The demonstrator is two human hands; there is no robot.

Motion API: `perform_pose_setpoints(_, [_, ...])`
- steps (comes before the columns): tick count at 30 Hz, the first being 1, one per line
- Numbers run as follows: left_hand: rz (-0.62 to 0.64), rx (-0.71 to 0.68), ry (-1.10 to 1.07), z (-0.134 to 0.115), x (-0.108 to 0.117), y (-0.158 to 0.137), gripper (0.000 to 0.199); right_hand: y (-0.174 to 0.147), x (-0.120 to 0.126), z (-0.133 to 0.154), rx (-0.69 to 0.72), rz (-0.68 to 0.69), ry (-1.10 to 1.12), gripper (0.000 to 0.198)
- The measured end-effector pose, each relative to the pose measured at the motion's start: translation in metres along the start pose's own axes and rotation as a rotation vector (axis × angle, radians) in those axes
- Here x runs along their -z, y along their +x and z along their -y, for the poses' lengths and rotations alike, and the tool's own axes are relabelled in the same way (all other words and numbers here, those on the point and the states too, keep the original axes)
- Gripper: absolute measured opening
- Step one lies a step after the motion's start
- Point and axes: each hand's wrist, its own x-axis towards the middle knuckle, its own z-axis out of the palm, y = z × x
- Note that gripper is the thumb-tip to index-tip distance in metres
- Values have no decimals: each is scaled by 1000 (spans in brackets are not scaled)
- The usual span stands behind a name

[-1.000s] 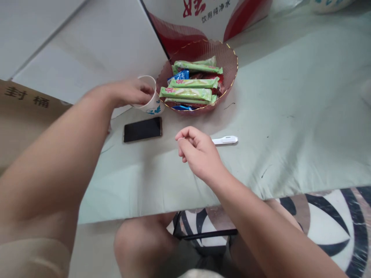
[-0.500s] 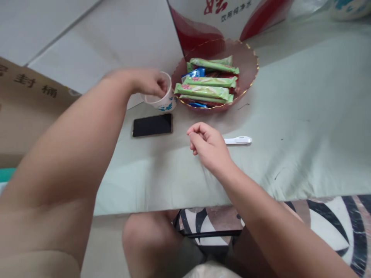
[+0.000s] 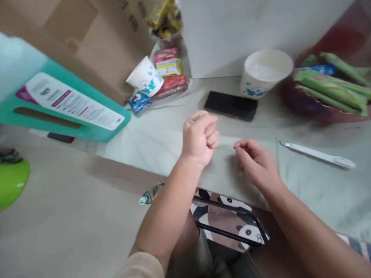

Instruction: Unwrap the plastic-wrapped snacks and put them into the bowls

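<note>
My left hand (image 3: pixel 200 137) is closed in a fist above the pale cloth, in front of the black phone (image 3: pixel 231 105). Whatever it may hold is hidden. To its right, my right hand (image 3: pixel 256 164) rests low over the cloth, thumb and fingers curled together in a pinch; I cannot make out anything between them. A slim white tool with a small dark metal tip (image 3: pixel 317 154) lies right of it. Behind the phone stands a white paper cup (image 3: pixel 265 73) with blue leaf prints. Beside that cup is a reddish bowl (image 3: pixel 292 98) of green-wrapped snack sticks.
At left stands a large jug of green liquid (image 3: pixel 87 96). Near it are a tilted paper cup (image 3: pixel 146 77), a blue packet (image 3: pixel 139 103) and red packets (image 3: pixel 171 85). A cardboard box (image 3: pixel 107 38) stands behind. The table's front edge (image 3: pixel 136 168) runs before my knees.
My left hand has come out of the paper cup and moved back toward me, now in a fist. The view has swung left, bringing the jug and packets in. The white tool has stayed on the cloth.
</note>
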Motion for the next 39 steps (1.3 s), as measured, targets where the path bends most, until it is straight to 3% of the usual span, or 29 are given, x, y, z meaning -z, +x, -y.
perform_pose_setpoints(3, [44,77,-149,-21,16,4,51,-6,-11,-2,54,29,-155,17])
perform_pose_setpoints(6, [22,107,-291,-32,28,15,50,10,-23,8,205,-21,-270,12])
perform_pose_setpoints(9, [-12,158,-393,-38,36,29,48,55,-46,37,460,-57,-444,7])
perform_pose_setpoints(13, [-46,210,-495,-47,50,43,49,143,-94,83,717,-4,-680,30])
perform_pose_setpoints(15, [-43,206,-545,-53,58,47,50,182,-117,97,738,89,-825,45])
perform_pose_setpoints(18, [-29,222,-578,-60,68,50,50,222,-140,105,663,232,-1018,64])
perform_pose_setpoints(23, [-18,258,-575,-63,71,54,52,244,-145,100,635,315,-1067,76])
perform_pose_setpoints(27, [-13,274,-553,-60,63,55,53,240,-141,107,564,293,-1076,72])
perform_pose_setpoints(31, [-71,199,-495,-57,54,51,50,209,-125,131,523,265,-1225,70])
perform_pose_setpoints(33, [-148,109,-448,-57,53,49,51,181,-103,142,541,254,-1322,54])
perform_pose_setpoints(36, [-258,-73,-374,-54,54,46,53,125,-51,144,522,176,-1328,40])
perform_pose_setpoints(39, [-248,-220,-262,-41,52,42,52,62,3,114,376,25,-933,30])
